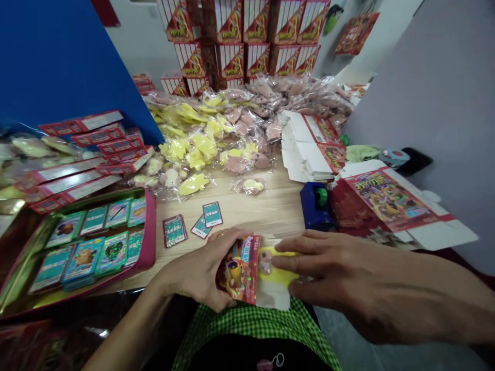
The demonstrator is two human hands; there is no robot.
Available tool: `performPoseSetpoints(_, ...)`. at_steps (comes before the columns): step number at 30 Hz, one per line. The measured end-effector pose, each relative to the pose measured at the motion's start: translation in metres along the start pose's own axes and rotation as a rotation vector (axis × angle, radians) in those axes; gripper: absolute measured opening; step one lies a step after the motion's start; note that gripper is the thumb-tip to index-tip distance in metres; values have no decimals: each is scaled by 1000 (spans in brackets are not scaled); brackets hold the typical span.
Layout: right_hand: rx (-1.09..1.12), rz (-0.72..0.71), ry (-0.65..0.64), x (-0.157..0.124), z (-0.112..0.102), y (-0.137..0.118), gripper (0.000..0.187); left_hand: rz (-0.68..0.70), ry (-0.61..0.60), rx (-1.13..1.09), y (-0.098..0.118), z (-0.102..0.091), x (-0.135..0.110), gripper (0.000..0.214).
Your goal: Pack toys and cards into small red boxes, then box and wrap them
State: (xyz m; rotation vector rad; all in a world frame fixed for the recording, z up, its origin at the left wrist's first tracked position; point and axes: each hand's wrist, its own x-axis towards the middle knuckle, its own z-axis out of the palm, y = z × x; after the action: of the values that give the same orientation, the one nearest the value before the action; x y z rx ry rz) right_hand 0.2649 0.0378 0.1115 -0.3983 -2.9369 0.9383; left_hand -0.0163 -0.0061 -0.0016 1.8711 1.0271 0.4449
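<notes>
Above table [232, 216] | left hand [197, 270] grips packet [240, 270] (half hidden) | right fingers [297, 245] atop

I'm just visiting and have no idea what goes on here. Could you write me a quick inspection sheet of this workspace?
surface: light wood-grain tabletop.
job's things: printed foil packet and yellow squishy toy in a clear bag.
clutter: bagged yellow and pink toys, loose teal cards, a red-rimmed tray of cards, a blue tape dispenser, flat printed carton blanks.
grips: left hand closes around the packet; right hand lies on the toy, fingers spread.
cables: nothing seen.
surroundings: stacked red-and-white display boxes, a blue panel, a grey wall.
</notes>
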Motion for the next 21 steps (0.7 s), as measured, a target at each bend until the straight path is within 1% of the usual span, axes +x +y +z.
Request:
performPoseSetpoints(3, -17, -25, 33, 1, 1, -7, 61, 51, 24, -47, -1, 6, 2, 105)
performPoseSetpoints(5, -39, 12, 131, -5, -1, -6, 68, 66, 76, -80, -2, 10, 5, 106)
performPoseSetpoints(7, -85, 46, 266, -9, -5, 1, 67, 74, 126, -130, -2, 17, 13, 107)
performPoseSetpoints(9, -135, 64, 350, -4, -11, 12, 59, 78, 191, -148, 0, 26, 26, 107)
performPoseSetpoints(11, -156, 95, 362, 15, -13, 26, 47, 58, 292, -109, 1, 35, 40, 108)
performPoseSetpoints(13, -173, 137, 335, 45, -10, 43, 38, 15, 417, -49, -4, 41, 49, 107)
performPoseSetpoints(14, -194, 148, 312, 63, -4, 52, 35, -16, 491, -15, -10, 41, 50, 101)
performPoseSetpoints(15, -224, 156, 272, 83, 3, 61, 35, -62, 581, 31, -18, 40, 48, 89)
performPoseSetpoints(16, -258, 153, 220, 102, 14, 70, 37, -139, 680, 98, -27, 36, 43, 73)
performPoseSetpoints(17, -290, 141, 154, 121, 26, 78, 38, -256, 785, 188, -38, 31, 36, 59)
performPoseSetpoints(18, -323, 141, 94, 139, 40, 86, 37, -417, 870, 297, -49, 26, 28, 49)
performPoseSetpoints(19, -363, 147, 44, 155, 55, 91, 39, -597, 924, 406, -59, 20, 19, 45)
performPoseSetpoints(20, -400, 159, 6, 168, 69, 96, 46, -769, 944, 498, -68, 16, 12, 45)
performPoseSetpoints(21, -433, 179, -21, 179, 82, 99, 55, -906, 936, 565, -75, 12, 5, 48)
